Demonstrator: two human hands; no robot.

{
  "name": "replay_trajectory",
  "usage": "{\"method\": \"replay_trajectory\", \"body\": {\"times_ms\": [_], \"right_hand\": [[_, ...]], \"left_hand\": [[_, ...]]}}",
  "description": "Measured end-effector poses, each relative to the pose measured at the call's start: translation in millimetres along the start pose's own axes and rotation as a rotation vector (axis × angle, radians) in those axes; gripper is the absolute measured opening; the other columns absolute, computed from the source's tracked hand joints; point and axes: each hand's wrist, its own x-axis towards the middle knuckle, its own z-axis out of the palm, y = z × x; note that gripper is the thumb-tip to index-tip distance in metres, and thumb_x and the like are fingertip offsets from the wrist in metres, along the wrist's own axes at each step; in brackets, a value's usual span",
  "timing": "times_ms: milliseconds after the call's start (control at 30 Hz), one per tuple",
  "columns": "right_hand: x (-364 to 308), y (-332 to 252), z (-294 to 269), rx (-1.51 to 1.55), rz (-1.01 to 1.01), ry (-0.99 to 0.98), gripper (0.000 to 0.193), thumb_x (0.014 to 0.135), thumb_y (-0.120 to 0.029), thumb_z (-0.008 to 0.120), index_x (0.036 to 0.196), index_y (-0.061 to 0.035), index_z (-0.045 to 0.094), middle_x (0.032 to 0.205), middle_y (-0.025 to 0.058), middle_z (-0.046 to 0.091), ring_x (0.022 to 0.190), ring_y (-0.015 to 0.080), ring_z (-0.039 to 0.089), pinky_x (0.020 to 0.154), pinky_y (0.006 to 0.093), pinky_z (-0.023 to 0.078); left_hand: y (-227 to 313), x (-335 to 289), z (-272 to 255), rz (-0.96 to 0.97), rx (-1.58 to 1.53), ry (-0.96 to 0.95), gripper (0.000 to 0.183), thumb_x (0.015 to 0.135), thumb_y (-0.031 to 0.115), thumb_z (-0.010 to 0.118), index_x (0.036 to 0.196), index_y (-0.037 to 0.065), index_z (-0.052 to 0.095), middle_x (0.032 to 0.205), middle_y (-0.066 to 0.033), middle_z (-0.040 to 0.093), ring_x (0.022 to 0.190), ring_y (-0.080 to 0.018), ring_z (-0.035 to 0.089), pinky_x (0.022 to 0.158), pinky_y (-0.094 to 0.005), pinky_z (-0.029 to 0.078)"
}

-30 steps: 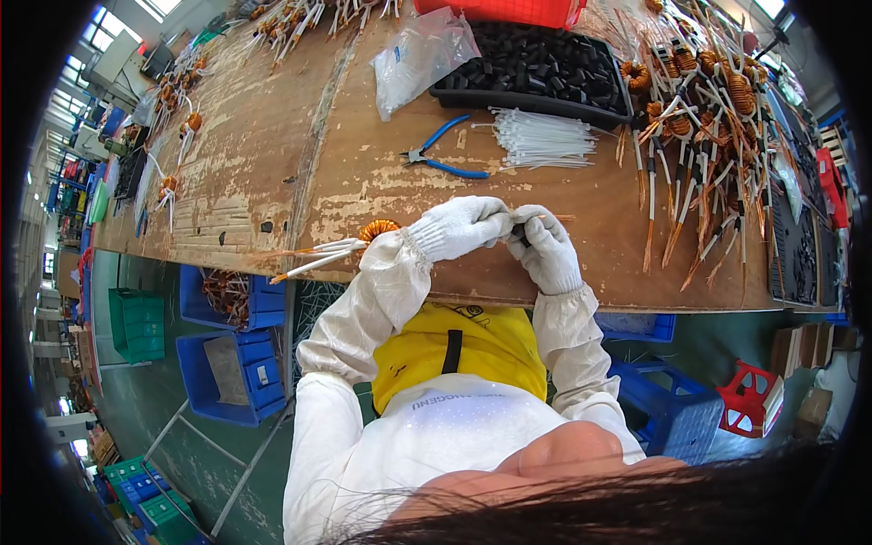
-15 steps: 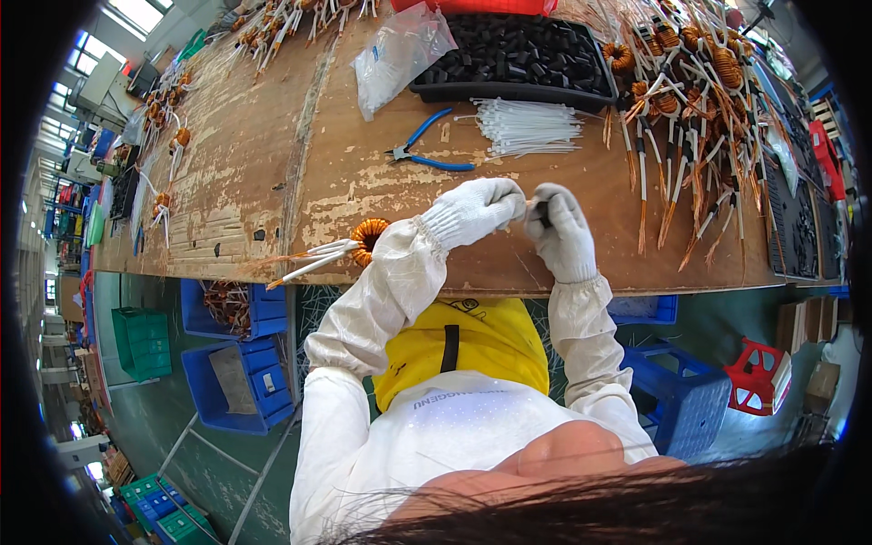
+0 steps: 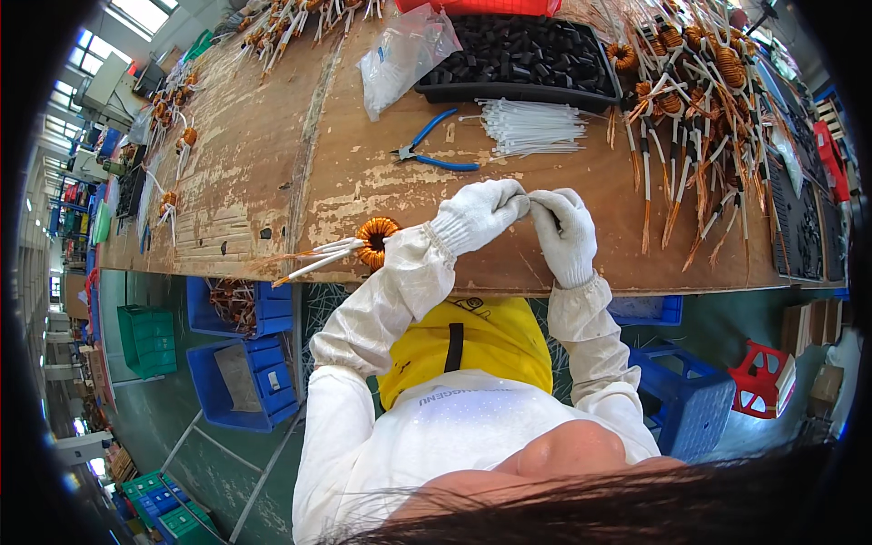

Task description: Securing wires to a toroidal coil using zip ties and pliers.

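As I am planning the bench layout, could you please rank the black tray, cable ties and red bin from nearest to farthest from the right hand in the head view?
1. Cable ties: beyond the right hand, slightly left.
2. Black tray: just behind the ties.
3. Red bin: beyond the tray, at the picture's top edge.

From my remote seat, I see a brown worktop (image 3: 227, 136) with pale scuffed patches, standing over a green floor (image 3: 213, 490). Bright windows (image 3: 138, 13) show at the upper left. To the right, past the worktop's near edge, I have a blue stool (image 3: 699, 413) and a red stool (image 3: 761, 380); to the left, a metal frame (image 3: 227, 450). The far left, badly squeezed by my lens, may be shelving (image 3: 68, 204).
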Motion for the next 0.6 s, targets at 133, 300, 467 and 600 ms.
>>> {"method": "replay_trajectory", "body": {"times_ms": [133, 300, 467, 600], "right_hand": [[-2, 12, -1, 0.018, -0.006, -0.043, 0.014, 0.088, 0.0, 0.07, 0.102, -0.0027, 0.072, 0.091, 0.0109, 0.068, 0.077, 0.0227, 0.067, 0.07, 0.0321, 0.053], [-13, 28, -5, 0.825, 0.545, 0.072, 0.015, 0.101, -0.017, 0.064, 0.111, -0.0062, 0.066, 0.088, 0.0, 0.062, 0.072, 0.0075, 0.055, 0.063, 0.0241, 0.047], [-9, 25, 0, 0.932, 0.535, 0.057, 0.023, 0.103, -0.026, 0.062, 0.116, -0.0067, 0.063, 0.09, -0.0009, 0.062, 0.072, 0.0056, 0.053, 0.065, 0.0214, 0.045], [-7, 22, 4, 0.984, 0.536, 0.053, 0.025, 0.102, -0.024, 0.063, 0.119, -0.0052, 0.06, 0.094, 0.0008, 0.064, 0.072, 0.0061, 0.054, 0.064, 0.0213, 0.044]], "left_hand": [[-4, -1, 4, 0.07, 0.118, 0.049, 0.029, 0.101, 0.033, 0.058, 0.109, 0.007, 0.07, 0.093, -0.0162, 0.072, 0.087, -0.0284, 0.069, 0.078, -0.0388, 0.055], [-10, 0, 1, 0.073, -0.064, 0.043, 0.023, 0.102, 0.023, 0.058, 0.11, 0.004, 0.069, 0.094, -0.0117, 0.073, 0.087, -0.0203, 0.069, 0.077, -0.0332, 0.055], [-6, 0, 0, 0.05, -0.047, 0.005, 0.02, 0.103, 0.015, 0.056, 0.11, 0.001, 0.067, 0.096, -0.0076, 0.073, 0.088, -0.013, 0.067, 0.079, -0.0279, 0.054], [-8, -2, 0, 0.054, -0.114, 0.019, 0.023, 0.102, 0.021, 0.058, 0.111, 0.003, 0.068, 0.095, -0.0103, 0.072, 0.087, -0.0177, 0.067, 0.08, -0.0316, 0.054]]}}
